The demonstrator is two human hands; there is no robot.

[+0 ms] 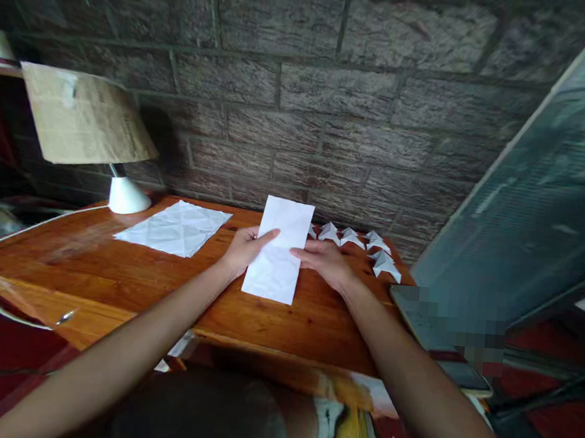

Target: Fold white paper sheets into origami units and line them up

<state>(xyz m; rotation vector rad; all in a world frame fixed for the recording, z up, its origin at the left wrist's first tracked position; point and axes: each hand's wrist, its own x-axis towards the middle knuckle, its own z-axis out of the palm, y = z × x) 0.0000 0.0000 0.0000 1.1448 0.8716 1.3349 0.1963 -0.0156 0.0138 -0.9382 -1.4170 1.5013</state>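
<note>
A white sheet of paper (279, 271), an upright narrow rectangle, is held up over the wooden desk between my two hands. My left hand (244, 250) grips its left edge, thumb across the front and fingers behind. On the opposite edge, my right hand (324, 260) pinches the paper, with the thumb in front; its other fingers are partly hidden behind the sheet. Several small folded paper pieces (386, 264) lie just beyond my right hand, near the wall. To the left on the desk rests a stack of creased white paper (176, 229).
A table lamp (126, 197) with a beige shade stands at the desk's back left, its white cord trailing left. The brick wall (299, 126) rises behind the wooden desk (93, 265). On the right are a leaning grey-green panel (536, 176) and a dark flat object (464, 374).
</note>
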